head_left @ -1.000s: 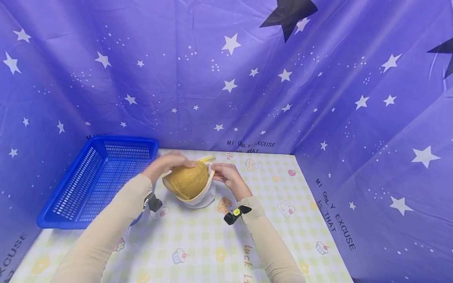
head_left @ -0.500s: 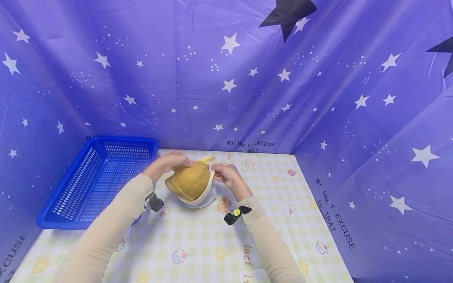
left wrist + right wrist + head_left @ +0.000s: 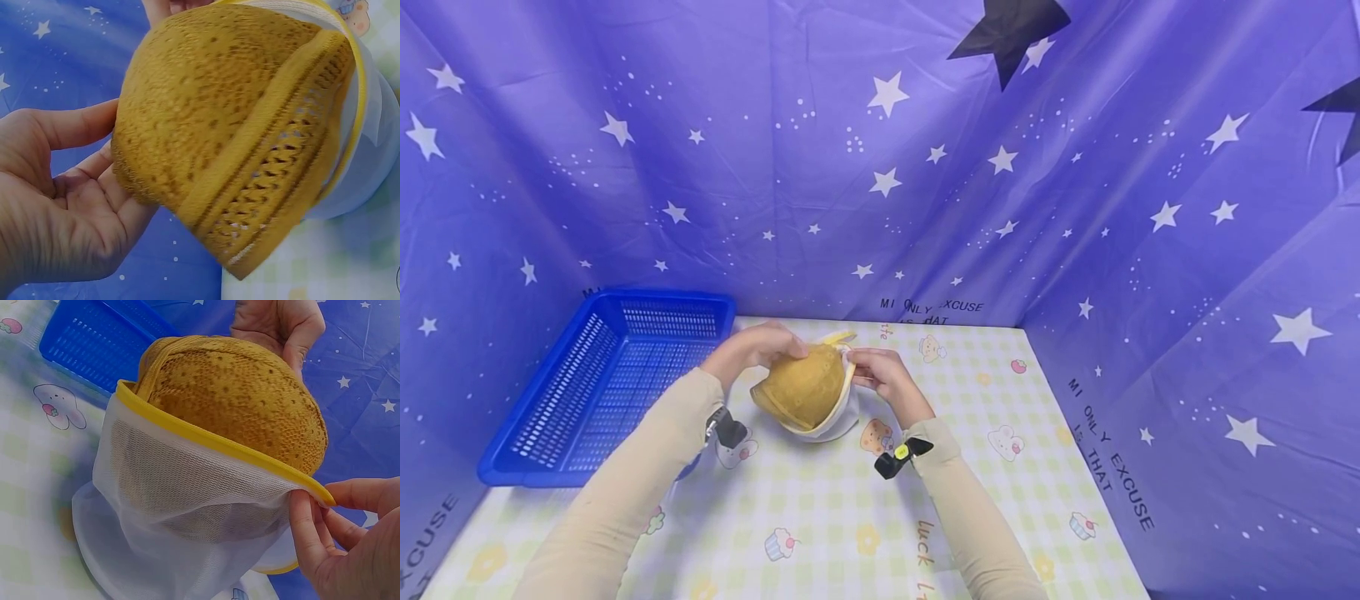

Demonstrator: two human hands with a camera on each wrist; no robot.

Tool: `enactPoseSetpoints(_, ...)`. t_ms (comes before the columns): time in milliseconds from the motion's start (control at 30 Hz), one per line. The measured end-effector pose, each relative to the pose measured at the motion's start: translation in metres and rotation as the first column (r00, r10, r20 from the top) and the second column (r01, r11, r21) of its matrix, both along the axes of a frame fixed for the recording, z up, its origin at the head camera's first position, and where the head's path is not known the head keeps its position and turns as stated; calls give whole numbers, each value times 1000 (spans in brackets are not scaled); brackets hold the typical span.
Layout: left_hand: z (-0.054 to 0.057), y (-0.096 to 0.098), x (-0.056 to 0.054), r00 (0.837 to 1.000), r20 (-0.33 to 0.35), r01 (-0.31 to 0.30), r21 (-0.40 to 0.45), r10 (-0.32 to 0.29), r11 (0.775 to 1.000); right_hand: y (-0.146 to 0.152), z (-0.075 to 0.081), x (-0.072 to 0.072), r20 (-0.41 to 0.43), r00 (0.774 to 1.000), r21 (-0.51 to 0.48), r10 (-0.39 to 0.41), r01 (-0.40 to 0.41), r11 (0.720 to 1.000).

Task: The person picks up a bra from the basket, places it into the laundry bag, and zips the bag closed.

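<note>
A mustard-yellow lace bra (image 3: 803, 385), its cups moulded and its band openwork, sits partly inside a white mesh laundry bag (image 3: 181, 494) with yellow trim. The part of it inside shows dimly through the mesh in the right wrist view. My left hand (image 3: 81, 194) grips the bra's outer edge, thumb on top and fingers beneath. On the other side, my right hand (image 3: 350, 531) pinches the bag's yellow rim between thumb and fingers. The bag (image 3: 835, 423) stands on the table, its mouth tilted toward my left hand.
A blue plastic basket (image 3: 625, 367) with perforated walls stands at the table's left, close beside my left forearm. The checked tablecloth (image 3: 820, 500) covers the table. Purple star-printed curtains (image 3: 820, 208) enclose the back and sides.
The bra has shifted slightly to the right, a little deeper into the laundry bag, with my left hand still on it. My right hand stays at the rim.
</note>
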State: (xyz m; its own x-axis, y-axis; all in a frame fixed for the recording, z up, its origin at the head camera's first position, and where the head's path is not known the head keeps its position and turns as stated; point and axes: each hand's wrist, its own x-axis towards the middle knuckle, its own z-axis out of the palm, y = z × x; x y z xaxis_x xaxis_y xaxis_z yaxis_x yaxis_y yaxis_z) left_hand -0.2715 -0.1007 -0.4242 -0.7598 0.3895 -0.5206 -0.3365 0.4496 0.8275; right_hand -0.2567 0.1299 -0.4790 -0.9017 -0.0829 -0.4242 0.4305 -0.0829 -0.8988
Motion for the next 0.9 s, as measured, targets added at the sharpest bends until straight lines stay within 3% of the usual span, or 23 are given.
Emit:
enactPoseSetpoints(200,1,-2,0,999,11,51,-58,-50,997,0,-1,2,-12,1000,-4,0,0,1000)
enactPoseSetpoints(333,0,-2,1,999,7,53,-64,-53,997,0,-1,1,-5,1000,-10,-2,2,1000)
enactPoseSetpoints(600,-1,-4,-1,999,9,53,-56,-53,997,0,0,1,2,1000,-8,-11,11,1000)
enactPoseSetpoints(900,1,0,3,1000,-3,10,-98,-10,995,0,1,1,-2,1000,-3,-24,24,1000)
